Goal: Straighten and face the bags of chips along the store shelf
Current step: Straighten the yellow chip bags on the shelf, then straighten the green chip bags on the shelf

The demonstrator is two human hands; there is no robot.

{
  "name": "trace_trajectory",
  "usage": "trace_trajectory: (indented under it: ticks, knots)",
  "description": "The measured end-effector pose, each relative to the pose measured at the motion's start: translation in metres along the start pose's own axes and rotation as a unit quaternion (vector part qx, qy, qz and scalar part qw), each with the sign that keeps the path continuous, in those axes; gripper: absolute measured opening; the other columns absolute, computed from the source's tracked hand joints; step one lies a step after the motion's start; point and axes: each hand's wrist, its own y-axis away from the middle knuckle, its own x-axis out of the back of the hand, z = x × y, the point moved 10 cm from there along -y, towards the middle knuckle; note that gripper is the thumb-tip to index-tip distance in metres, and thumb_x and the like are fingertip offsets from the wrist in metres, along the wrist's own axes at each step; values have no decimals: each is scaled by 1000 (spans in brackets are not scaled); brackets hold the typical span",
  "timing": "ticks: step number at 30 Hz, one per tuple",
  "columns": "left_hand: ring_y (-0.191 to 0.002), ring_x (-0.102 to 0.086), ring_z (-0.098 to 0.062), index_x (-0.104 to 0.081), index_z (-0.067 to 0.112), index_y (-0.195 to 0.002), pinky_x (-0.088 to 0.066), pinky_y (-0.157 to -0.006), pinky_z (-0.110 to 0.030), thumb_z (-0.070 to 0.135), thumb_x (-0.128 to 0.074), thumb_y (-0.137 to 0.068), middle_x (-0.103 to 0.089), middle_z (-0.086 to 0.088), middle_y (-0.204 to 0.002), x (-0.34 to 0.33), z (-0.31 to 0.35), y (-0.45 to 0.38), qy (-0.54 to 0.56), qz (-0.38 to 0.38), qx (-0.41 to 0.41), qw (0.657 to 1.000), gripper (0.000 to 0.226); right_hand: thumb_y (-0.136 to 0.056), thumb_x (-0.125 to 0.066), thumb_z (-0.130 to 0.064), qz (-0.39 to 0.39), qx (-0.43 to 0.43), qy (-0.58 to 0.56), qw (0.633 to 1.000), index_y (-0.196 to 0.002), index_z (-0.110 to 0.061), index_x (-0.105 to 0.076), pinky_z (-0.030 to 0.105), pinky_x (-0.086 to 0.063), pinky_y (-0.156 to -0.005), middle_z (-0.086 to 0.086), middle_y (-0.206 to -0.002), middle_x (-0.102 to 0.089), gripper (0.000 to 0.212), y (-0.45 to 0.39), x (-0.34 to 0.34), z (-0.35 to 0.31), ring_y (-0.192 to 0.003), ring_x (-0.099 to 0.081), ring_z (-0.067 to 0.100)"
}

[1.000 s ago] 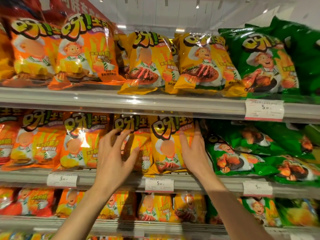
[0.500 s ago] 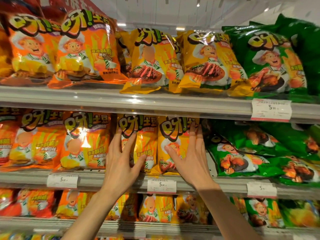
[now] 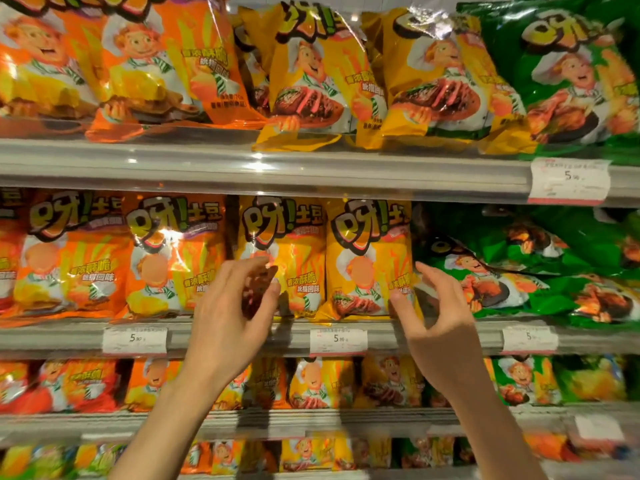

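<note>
On the middle shelf (image 3: pixel 415 336) two yellow chip bags stand upright side by side and face front: the left yellow bag (image 3: pixel 287 244) and the right yellow bag (image 3: pixel 367 258). My left hand (image 3: pixel 232 313) hovers in front of the left yellow bag's lower part with loosely curled fingers and holds nothing. My right hand (image 3: pixel 436 317) is at the right yellow bag's right edge, fingers spread, its thumb close to or touching that edge. Right of it, the green bags (image 3: pixel 519 271) lie slumped and overlapping.
Orange bags (image 3: pixel 166 258) stand upright to the left on the same shelf. The upper shelf (image 3: pixel 277 168) carries leaning orange, yellow and green bags. Price tags (image 3: pixel 337 339) are clipped to the shelf rails. Lower shelves (image 3: pixel 311 420) hold more bags.
Both hands have come off the fronts of the two yellow bags and drawn back a little. The bags now stand straight side by side. The view has moved closer.
</note>
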Motion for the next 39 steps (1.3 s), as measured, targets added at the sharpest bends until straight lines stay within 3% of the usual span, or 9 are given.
trace_trajectory:
  ticks: [4, 7, 12, 15, 21, 24, 29, 33, 39]
  knots:
    - [-95, -65, -7, -60, 30, -126, -54, -83, -32, 31, -63, -95, -67, 14, -103, -20, -7, 28, 109, -72, 87, 988, 31, -94, -58, -44, -36, -57, -10, 998, -122, -27, -59, 8, -48, -72, -20, -93, -68, 33, 37, 2, 23, -88, -65, -4]
    - [-93, -67, -6, -61, 36, -118, -53, -84, -29, 31, -64, -94, -70, 13, -97, -35, -13, 55, 149, -76, 154, 974, 24, -94, -62, -32, -82, -126, -43, 988, -115, -30, -64, 8, -46, -70, -17, -87, -69, 21, 64, 5, 53, -85, -63, -5]
    - [-94, -66, -2, -64, 38, -110, -50, -86, -32, 28, -63, -97, -72, 14, -95, -74, -6, 95, 187, -87, 231, 951, 16, -90, -55, -47, -99, -180, -35, 978, -115, -39, -63, 20, -54, -71, -21, -94, -71, 28, 82, 41, 101, -84, -67, -1]
    - [-94, -68, -5, -64, 36, -112, -50, -83, -27, 25, -59, -99, -73, 13, -97, -100, 20, 103, 192, -83, 236, 949, 17, -94, -57, -40, -103, -178, -39, 978, -105, -45, -62, 13, -50, -67, -29, -91, -69, 14, 79, 68, 122, -81, -66, -3]
    - [-93, -69, -7, -64, 35, -114, -56, -80, -28, 25, -65, -95, -73, 15, -94, -146, 90, 103, 183, -35, 240, 953, 22, -96, -59, -25, -145, -178, -63, 971, -104, -37, -63, 11, -49, -69, -28, -86, -70, 15, 57, 127, 166, -81, -66, -4]
    - [-92, -69, -4, -63, 35, -116, -52, -76, -16, 33, -67, -94, -73, 16, -95, -159, 123, 99, 182, -24, 227, 956, 22, -95, -61, -22, -164, -179, -71, 968, -106, -35, -63, 25, -56, -75, -19, -87, -73, 17, 46, 151, 178, -80, -69, 2]
    - [-91, -68, -4, -64, 34, -115, -52, -76, -21, 33, -65, -92, -72, 17, -95, -175, 151, 96, 196, -17, 238, 951, 23, -93, -64, -22, -151, -190, -88, 966, -109, -32, -66, 32, -57, -83, -9, -88, -76, 19, 37, 177, 197, -84, -70, 4]
    - [-91, -68, -2, -63, 38, -114, -52, -72, -14, 35, -64, -92, -71, 20, -95, -181, 160, 80, 204, -21, 226, 952, 22, -94, -63, -21, -127, -186, -87, 970, -104, -29, -68, 27, -57, -79, -13, -87, -75, 14, 31, 190, 196, -82, -70, 2]
    - [-94, -66, -2, -58, 44, -118, -54, -81, -29, 46, -60, -94, -66, 25, -102, -191, 173, 42, 224, -46, 183, 956, 25, -90, -55, -42, -64, -54, 10, 996, -102, -29, -68, 12, -49, -58, -19, -78, -71, 21, 9, 212, 151, -71, -67, 3]
